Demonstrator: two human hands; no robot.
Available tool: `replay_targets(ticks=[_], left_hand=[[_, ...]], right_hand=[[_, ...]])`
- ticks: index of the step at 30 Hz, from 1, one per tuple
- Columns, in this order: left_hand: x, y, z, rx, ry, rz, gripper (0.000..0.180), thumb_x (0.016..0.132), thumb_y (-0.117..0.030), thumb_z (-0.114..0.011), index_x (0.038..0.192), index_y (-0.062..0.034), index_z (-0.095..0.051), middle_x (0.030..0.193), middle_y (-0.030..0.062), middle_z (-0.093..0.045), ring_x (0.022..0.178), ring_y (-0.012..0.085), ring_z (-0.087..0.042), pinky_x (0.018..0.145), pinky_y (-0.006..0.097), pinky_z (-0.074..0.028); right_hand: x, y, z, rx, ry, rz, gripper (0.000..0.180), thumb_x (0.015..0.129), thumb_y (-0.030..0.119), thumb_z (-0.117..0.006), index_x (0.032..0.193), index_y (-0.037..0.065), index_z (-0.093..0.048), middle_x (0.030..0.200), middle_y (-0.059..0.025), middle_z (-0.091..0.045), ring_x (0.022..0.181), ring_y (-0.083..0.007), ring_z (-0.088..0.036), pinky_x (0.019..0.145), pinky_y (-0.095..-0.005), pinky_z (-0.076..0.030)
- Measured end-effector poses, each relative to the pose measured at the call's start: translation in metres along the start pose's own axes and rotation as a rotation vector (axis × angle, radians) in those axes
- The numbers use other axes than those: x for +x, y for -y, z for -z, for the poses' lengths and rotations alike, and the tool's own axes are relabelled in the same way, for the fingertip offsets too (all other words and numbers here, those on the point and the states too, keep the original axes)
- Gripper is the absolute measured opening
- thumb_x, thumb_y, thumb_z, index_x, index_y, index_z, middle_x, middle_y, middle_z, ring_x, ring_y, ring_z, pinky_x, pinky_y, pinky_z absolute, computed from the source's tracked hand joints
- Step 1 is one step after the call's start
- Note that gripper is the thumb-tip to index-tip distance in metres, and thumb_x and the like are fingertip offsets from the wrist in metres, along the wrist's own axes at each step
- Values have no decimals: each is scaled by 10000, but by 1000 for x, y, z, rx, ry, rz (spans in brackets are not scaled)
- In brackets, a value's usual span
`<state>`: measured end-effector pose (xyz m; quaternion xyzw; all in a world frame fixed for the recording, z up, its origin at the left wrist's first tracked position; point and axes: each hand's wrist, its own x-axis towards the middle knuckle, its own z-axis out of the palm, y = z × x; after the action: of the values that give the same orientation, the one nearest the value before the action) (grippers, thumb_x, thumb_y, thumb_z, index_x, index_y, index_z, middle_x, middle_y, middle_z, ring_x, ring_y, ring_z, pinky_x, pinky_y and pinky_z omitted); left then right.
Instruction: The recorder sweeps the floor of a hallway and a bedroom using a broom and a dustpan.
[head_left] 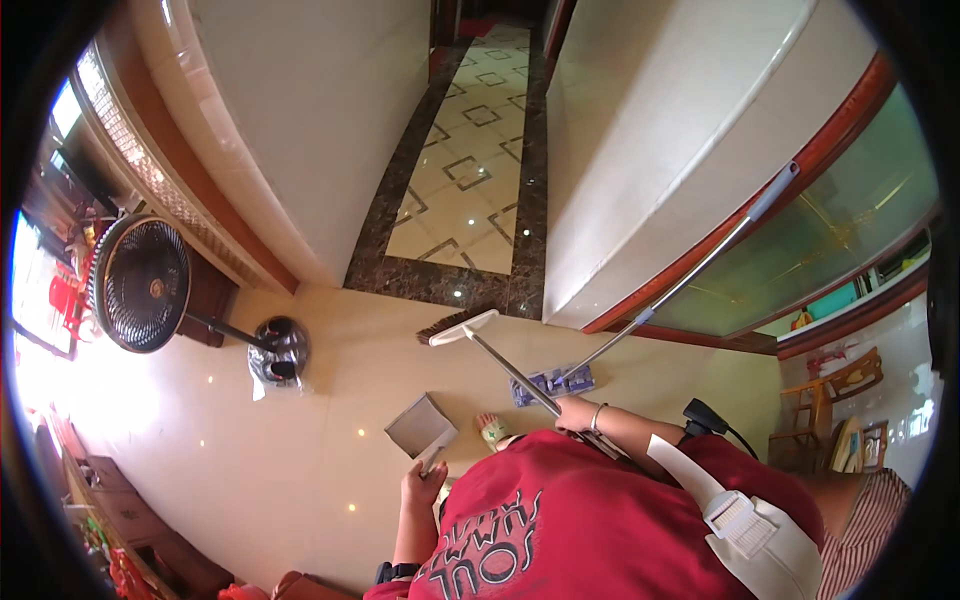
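Note:
My right hand (pixel 577 413) is wrapped round the grey pole of a broom (pixel 477 328). The broom's white head with dark bristles rests on the tiles ahead, close to the dark stone border of the corridor. Lower down on the left, my left hand (pixel 424 484) grips the short handle of a grey dustpan (pixel 421 427), whose open pan is at or near floor level. Beyond my right hand lies a flat mop (pixel 550 384) with a purple and white head on the floor. Its long pole leans up to the right against the cabinet front.
A black fan (pixel 145 283) on a round base (pixel 279 355) stands at the left. White walls flank the patterned corridor floor (pixel 465 170) ahead. To the right are a glass-fronted cabinet (pixel 810 235) and a wooden chair (pixel 808 410). My sandalled foot (pixel 492 430) shows between my hands.

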<state>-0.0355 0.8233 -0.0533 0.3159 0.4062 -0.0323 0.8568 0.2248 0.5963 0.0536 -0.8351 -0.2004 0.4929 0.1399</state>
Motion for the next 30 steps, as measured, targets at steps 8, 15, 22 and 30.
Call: replay_targets(ticks=[8, 15, 22, 30], left_hand=[[48, 14, 62, -766, -169, 582, 187, 749, -129, -444, 846, 31, -461, 650, 99, -503, 518, 183, -480, 382, 246, -423], [36, 1, 63, -708, -77, 626, 136, 705, -30, -443, 810, 56, -442, 648, 105, -497, 505, 159, -474, 390, 221, -413], [13, -76, 6, -454, -108, 428, 108, 714, 37, -388, 810, 70, -425, 705, 105, -505, 560, 121, -480, 409, 172, -398], [48, -154, -40, 118, 188, -59, 226, 565, 49, -498, 528, -87, -322, 527, -2, -359, 468, 89, -334, 413, 190, -234]], right_hand=[[-42, 11, -14, 278, -87, 38, 171, 618, 61, -530, 752, 0, -444, 571, -43, -466, 454, -99, -453, 407, -239, -386], [-90, -16, -22, 241, 52, -158, 180, 659, 139, -488, 800, 31, -458, 615, -82, -498, 566, -172, -500, 511, -277, -400], [-68, -44, 3, 308, -142, -72, 179, 626, 133, -505, 767, 22, -502, 693, -150, -548, 622, -220, -530, 574, -331, -415], [-40, -15, 82, 946, 51, -177, 244, 677, 103, -510, 872, 73, -366, 677, -51, -435, 502, -143, -477, 430, -267, -415]])
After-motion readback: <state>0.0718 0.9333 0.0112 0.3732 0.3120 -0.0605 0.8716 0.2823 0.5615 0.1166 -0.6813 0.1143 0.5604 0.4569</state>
